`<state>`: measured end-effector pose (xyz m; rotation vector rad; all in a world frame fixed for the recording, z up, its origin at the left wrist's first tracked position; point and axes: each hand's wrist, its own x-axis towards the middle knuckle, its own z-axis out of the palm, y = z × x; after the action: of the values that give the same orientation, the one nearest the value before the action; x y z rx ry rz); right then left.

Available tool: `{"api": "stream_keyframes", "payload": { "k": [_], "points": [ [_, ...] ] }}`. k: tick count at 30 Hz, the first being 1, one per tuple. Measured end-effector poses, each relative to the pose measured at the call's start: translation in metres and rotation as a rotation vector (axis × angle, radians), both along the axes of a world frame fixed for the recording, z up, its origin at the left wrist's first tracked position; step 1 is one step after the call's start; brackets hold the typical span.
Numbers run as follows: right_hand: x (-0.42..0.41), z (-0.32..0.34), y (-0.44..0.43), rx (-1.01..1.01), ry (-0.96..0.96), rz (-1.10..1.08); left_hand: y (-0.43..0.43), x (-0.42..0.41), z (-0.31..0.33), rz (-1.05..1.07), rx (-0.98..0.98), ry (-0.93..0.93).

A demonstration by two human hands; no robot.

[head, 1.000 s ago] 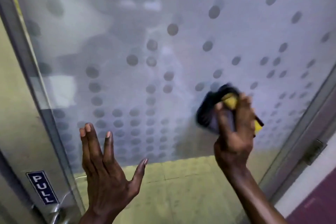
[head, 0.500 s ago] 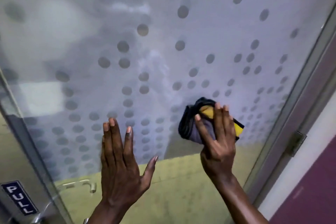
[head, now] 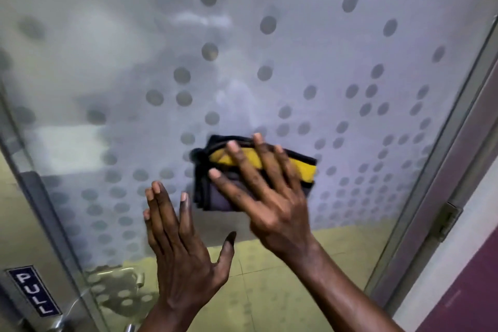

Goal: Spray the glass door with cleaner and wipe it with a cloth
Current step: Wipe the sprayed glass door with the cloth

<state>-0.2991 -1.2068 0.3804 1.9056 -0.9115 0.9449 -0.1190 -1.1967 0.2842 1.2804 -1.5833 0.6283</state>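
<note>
The glass door (head: 269, 67) fills the view, frosted and patterned with grey dots, with a clear strip along its bottom. My right hand (head: 269, 197) presses a folded cloth (head: 305, 170), yellow and grey with dark edging, flat against the lower middle of the glass, fingers spread over it. My left hand (head: 183, 245) is just left of the cloth, palm toward the glass, fingers straight and together, thumb out, holding nothing. No spray bottle is in view.
A metal frame (head: 436, 170) with a hinge plate (head: 446, 221) runs down the right side. At the lower left a metal strip carries a blue PULL sign (head: 33, 290) above a door handle (head: 129, 280). Yellowish floor tiles show through the clear bottom strip.
My right hand has slid the cloth leftward across the glass, toward my left hand. The left hand stays raised near the glass. The view has shifted right, so the PULL sign sits nearer the left edge.
</note>
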Motion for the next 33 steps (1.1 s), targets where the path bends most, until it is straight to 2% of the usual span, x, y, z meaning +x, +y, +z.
{"api": "stream_keyframes", "payload": {
  "k": [2,5,8,9,11,14,16,20,22,24,26,28,31,33],
  "points": [
    [-0.022,0.014,-0.008,-0.065,-0.164,-0.041,-0.001,0.006,-0.002,0.021,-0.01,-0.023],
    [-0.027,0.081,-0.02,-0.101,-0.506,0.015,-0.002,0.013,-0.004,0.042,0.0,-0.068],
    [0.004,0.144,-0.027,-0.161,-0.656,0.093,0.0,0.013,-0.004,0.036,0.008,-0.05],
    [0.018,0.153,-0.025,-0.177,-0.624,0.101,0.001,0.012,-0.003,0.025,0.009,-0.039],
    [0.046,0.149,-0.022,-0.2,-0.4,0.131,0.001,0.01,-0.003,0.008,0.016,-0.02],
    [0.072,0.106,-0.019,-0.124,-0.008,0.207,0.002,0.009,-0.003,0.045,0.03,-0.042],
    [0.064,0.08,-0.017,-0.083,0.13,0.236,0.003,0.012,-0.004,0.063,0.034,-0.077],
    [0.013,0.072,-0.018,-0.163,0.082,0.091,0.006,0.019,-0.002,0.011,0.008,-0.083],
    [-0.013,0.088,-0.024,-0.224,-0.088,0.031,0.01,0.013,0.002,0.009,-0.004,-0.061],
    [-0.026,0.11,-0.027,-0.184,-0.349,0.052,0.012,0.004,0.007,-0.006,-0.013,-0.049],
    [-0.019,0.122,-0.024,-0.132,-0.495,0.103,0.009,-0.007,0.014,-0.051,0.0,-0.055],
    [-0.003,0.116,-0.019,-0.116,-0.425,0.104,0.003,-0.02,0.022,-0.088,0.012,-0.067],
    [-0.006,0.075,-0.017,-0.119,-0.157,0.061,-0.003,-0.03,0.025,-0.058,0.027,-0.102],
    [-0.032,0.044,-0.018,-0.124,-0.127,-0.028,-0.005,-0.029,0.022,-0.044,0.031,-0.112]
  ]
}}
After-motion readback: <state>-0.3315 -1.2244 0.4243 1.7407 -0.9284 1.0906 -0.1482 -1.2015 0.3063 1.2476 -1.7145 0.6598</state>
